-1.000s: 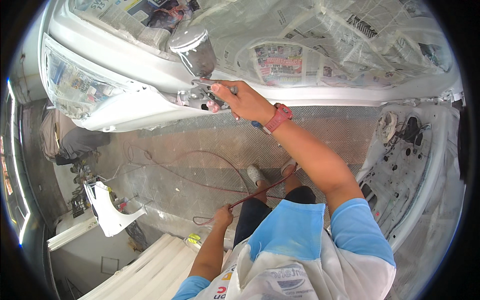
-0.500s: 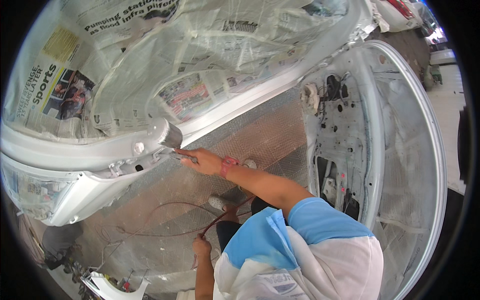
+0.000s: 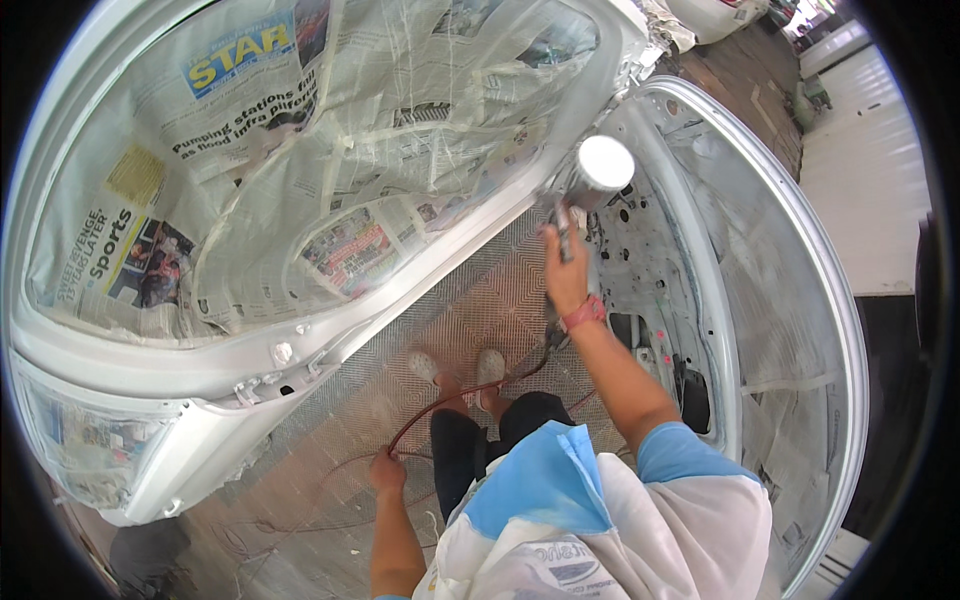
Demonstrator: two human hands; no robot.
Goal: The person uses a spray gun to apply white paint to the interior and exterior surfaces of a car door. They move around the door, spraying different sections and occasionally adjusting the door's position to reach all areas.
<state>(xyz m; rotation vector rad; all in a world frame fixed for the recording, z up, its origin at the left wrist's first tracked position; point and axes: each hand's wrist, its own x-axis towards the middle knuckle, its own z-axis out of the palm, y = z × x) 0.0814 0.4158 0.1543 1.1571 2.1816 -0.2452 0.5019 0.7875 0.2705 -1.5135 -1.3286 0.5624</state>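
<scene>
My right hand [image 3: 566, 280] is closed round the handle of a spray gun [image 3: 604, 165] with a white-lidded cup on top. It is held up at the near end of an open car door [image 3: 685, 215], whose grey inner panel shows holes and a pale coating. The nozzle is blurred, and I cannot tell whether it sprays. Low in front of my body, my left hand [image 3: 387, 470] is wrapped round a red air hose [image 3: 440, 402]. The hose runs up to the right toward the gun. Left of the gun lies the white door sill [image 3: 420, 288] of the car.
Newspaper and clear plastic masking [image 3: 300, 190] cover the car's door opening. Another open white door [image 3: 215, 425] juts out at lower left. Loose hose loops lie on the patterned floor [image 3: 330, 430] around my feet. A white car [image 3: 705, 18] stands at the far right.
My right hand has swung the spray gun from the sill at left across to the open door at right. My left hand still holds the hose, slightly higher and further left.
</scene>
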